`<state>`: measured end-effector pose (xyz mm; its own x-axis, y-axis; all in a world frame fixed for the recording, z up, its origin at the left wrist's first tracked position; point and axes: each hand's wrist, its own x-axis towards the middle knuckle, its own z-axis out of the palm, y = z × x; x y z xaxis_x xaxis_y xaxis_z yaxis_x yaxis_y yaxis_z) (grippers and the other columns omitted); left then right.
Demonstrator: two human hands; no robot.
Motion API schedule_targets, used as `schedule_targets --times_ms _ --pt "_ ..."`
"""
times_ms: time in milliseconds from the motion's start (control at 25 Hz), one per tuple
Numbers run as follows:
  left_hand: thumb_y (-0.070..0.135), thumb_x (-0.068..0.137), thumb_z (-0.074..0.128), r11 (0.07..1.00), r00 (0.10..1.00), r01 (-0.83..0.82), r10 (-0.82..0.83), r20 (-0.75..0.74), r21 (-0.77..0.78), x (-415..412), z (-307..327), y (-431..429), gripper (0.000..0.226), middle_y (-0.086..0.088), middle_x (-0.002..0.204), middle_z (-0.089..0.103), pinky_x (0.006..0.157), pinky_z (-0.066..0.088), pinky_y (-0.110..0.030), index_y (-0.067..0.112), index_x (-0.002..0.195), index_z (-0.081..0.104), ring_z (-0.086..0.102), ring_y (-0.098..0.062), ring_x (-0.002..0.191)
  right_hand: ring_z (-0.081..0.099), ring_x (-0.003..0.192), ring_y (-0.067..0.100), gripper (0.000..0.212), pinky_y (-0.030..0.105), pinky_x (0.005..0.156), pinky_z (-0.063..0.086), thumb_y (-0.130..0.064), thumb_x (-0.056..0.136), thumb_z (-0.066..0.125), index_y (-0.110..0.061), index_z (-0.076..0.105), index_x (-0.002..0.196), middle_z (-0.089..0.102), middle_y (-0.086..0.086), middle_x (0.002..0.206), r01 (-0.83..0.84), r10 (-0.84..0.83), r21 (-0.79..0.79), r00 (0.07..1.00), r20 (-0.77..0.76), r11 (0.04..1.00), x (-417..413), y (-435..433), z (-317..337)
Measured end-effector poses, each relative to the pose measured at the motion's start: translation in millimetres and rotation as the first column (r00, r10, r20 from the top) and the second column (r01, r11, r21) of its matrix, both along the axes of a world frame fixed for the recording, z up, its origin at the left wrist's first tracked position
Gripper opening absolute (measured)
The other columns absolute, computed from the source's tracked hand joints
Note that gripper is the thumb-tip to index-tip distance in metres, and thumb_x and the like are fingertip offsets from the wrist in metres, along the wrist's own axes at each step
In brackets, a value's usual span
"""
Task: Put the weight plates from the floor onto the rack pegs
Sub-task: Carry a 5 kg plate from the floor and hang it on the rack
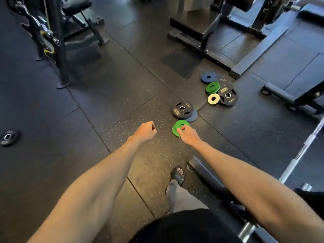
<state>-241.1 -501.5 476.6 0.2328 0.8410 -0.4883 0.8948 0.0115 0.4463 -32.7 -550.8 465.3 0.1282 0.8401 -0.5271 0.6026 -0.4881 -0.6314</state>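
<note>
Small weight plates lie scattered on the rubber floor. My right hand (188,135) grips two stacked green plates (180,124) at their near edge. Just beyond them a black 5 kg plate (182,109) rests on a blue plate (192,117). Farther right lie another blue plate (208,77), a stack of green plates (212,87), a cream plate (213,98) and a second black plate (228,96). My left hand (146,131) hovers to the left as a closed fist holding nothing. A lone black plate (8,137) lies far left. No rack pegs are clearly in view.
A bench frame (206,172) runs beside my right leg and sandalled foot (178,176). A barbell (301,151) slants along the right. Machine frames stand at the back left (57,41) and back right (201,32). Another bench base (289,97) sits at the right.
</note>
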Motion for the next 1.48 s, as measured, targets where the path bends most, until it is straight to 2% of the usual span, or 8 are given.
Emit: schedule_targets --times_ms 280,440,560,720,920,1120,1240,1480 --pt "0.022 0.099 0.046 0.994 0.993 0.101 -0.103 -0.054 -0.044 55.1 10.5 189.6 0.015 -0.007 0.087 0.066 0.08 0.051 -0.041 0.013 0.096 0.057 0.065 -0.027 0.087 0.066 0.103 0.031 0.029 0.037 0.089 0.047 -0.038 0.1 0.048 -0.011 0.06 0.098 0.07 0.017 0.105 0.119 -0.119 -0.057 0.993 0.008 0.991 59.6 161.6 0.9" --pt "0.02 0.1 0.045 0.97 0.97 0.232 -0.236 -0.06 -0.067 85.3 -1.5 292.5 0.019 -0.008 0.094 0.065 0.082 0.049 -0.039 0.009 0.105 0.06 0.063 -0.028 0.094 0.067 0.098 0.03 0.032 0.037 0.088 0.05 -0.035 0.099 0.05 -0.006 0.06 0.106 0.07 0.015 0.102 0.245 -0.246 -0.067 0.969 -0.011 0.967 70.4 240.0 -19.7" --pt "0.022 0.098 0.046 0.936 0.935 0.336 -0.345 -0.083 -0.108 103.2 -28.1 376.8 0.017 -0.009 0.1 0.067 0.084 0.051 -0.038 0.014 0.102 0.06 0.063 -0.029 0.095 0.063 0.094 0.025 0.029 0.032 0.076 0.044 -0.031 0.1 0.049 -0.005 0.059 0.111 0.07 0.012 0.105 0.361 -0.363 -0.106 0.932 0.004 0.926 69.3 292.3 -32.3" --pt "0.019 0.095 0.048 0.853 0.858 0.491 -0.509 -0.071 -0.178 123.9 -43.1 464.7 0.017 -0.01 0.099 0.069 0.081 0.05 -0.035 0.011 0.101 0.062 0.064 -0.028 0.093 0.059 0.114 0.038 0.032 0.035 0.086 0.042 -0.024 0.101 0.048 0.001 0.058 0.118 0.064 0.022 0.121 0.604 -0.601 -0.118 0.797 0.062 0.789 58.4 339.3 -34.7" --pt "0.016 0.093 0.048 0.711 0.732 0.642 -0.68 -0.046 -0.285 159.4 -61.0 541.0 0.009 -0.01 0.082 0.075 0.058 0.049 -0.026 0.014 0.093 0.056 0.067 -0.022 0.062 0.058 0.116 0.04 0.033 0.039 0.091 0.044 -0.028 0.099 0.049 -0.001 0.061 0.113 0.064 0.023 0.121 0.812 -0.813 -0.192 0.574 0.093 0.551 39.5 375.7 -57.3" --pt "0.014 0.094 0.046 0.657 0.693 0.672 -0.721 -0.023 -0.342 200.5 -110.7 573.6 0.01 -0.01 0.075 0.072 0.071 0.06 -0.038 0.012 0.095 0.056 0.07 -0.028 0.066 0.066 0.103 0.036 0.029 0.04 0.092 0.05 -0.03 0.094 0.049 -0.008 0.061 0.108 0.072 0.02 0.107 0.883 -0.903 -0.248 0.425 0.061 0.399 50.9 402.0 -112.9" --pt "0.015 0.095 0.046 0.646 0.687 0.655 -0.725 -0.046 -0.392 216.6 -151.5 587.9 0.009 -0.009 0.073 0.071 0.07 0.061 -0.041 0.013 0.091 0.055 0.069 -0.026 0.062 0.064 0.106 0.036 0.029 0.039 0.093 0.047 -0.025 0.096 0.048 -0.003 0.06 0.11 0.071 0.021 0.109 0.89 -0.918 -0.282 0.39 0.067 0.358 60.7 418.6 -145.6" --pt "0.02 0.089 0.05 0.738 0.783 0.52 -0.613 -0.103 -0.43 233.0 -282.5 628.8 0.009 -0.013 0.085 0.07 0.078 0.06 -0.046 0.025 0.082 0.047 0.069 -0.03 0.074 0.064 0.108 0.036 0.028 0.039 0.092 0.047 -0.026 0.097 0.051 -0.005 0.06 0.113 0.07 0.021 0.111 0.893 -0.937 -0.349 0.336 0.098 0.284 77.5 450.2 -260.5"
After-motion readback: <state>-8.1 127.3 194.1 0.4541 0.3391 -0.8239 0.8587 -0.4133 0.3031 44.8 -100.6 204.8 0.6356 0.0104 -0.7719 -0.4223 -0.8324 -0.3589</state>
